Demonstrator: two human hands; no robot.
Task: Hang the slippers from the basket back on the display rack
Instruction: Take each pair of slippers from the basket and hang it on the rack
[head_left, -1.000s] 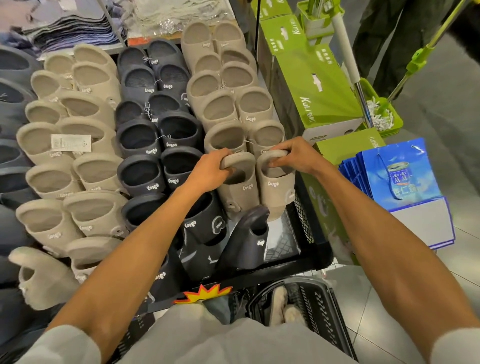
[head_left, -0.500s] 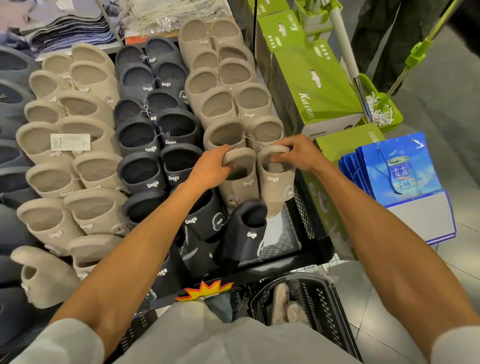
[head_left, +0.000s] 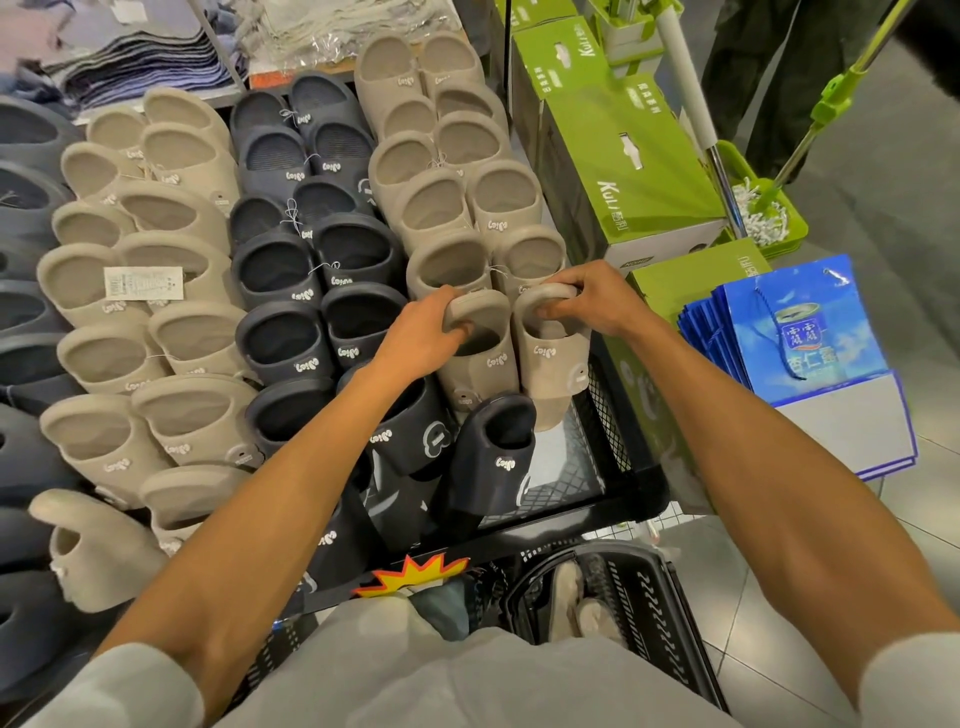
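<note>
The display rack (head_left: 644, 480) carries rows of beige and dark slippers. Below its front edge, a black basket (head_left: 670, 608) holds more beige slippers. In the rack's right column, at the lower end, a beige pair stands side by side. The left hand (head_left: 421, 340) has its grip clamped on the left slipper (head_left: 485, 364) at the top rim. The right hand (head_left: 597, 301) clamps the right slipper (head_left: 553, 358) the same way.

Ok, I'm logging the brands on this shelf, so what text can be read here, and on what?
"Kuli", in white, on the green box; the Chinese characters beside it are too blurred to read.
"杏仁露" on the blue bag, below two characters I cannot make out.
Script logo on the beige slippers: too small to read.
Print on the white tag: too small to read.
</note>
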